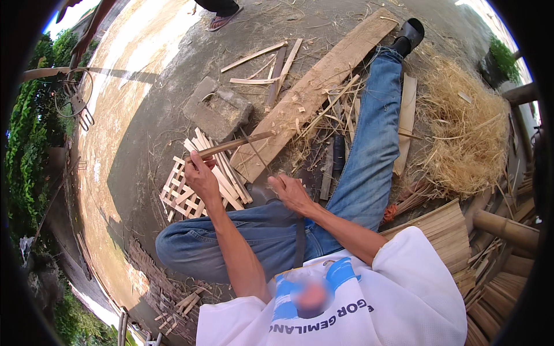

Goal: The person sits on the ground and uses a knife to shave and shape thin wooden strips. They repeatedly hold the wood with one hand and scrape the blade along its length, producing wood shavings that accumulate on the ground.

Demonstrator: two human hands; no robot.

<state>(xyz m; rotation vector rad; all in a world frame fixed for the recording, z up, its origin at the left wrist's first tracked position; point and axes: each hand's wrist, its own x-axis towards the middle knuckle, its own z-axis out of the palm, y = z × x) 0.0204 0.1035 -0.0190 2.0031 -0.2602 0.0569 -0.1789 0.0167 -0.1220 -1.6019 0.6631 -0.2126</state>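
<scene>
My left hand [202,180] is closed around the near end of a narrow wooden strip [228,146], which points away to the right above the ground. My right hand [291,193] is closed on a knife, its handle mostly hidden by the fingers. The long narrow knife blade [255,151] slants up and left, crossing the strip toward its far end; whether it touches cannot be told. Under the left hand lie a loose stack of pale strips [222,176] and a criss-cross lattice of slats [183,193]. A long wooden plank [323,86] stretches away beneath the blade.
A grey concrete block [216,108] sits left of the plank, with loose sticks [280,69] beyond. Curly shavings [461,127] are heaped right of my outstretched leg [369,138]. Bamboo poles [502,228] lie at the right edge. Another person's sandalled foot [224,18] shows at the top.
</scene>
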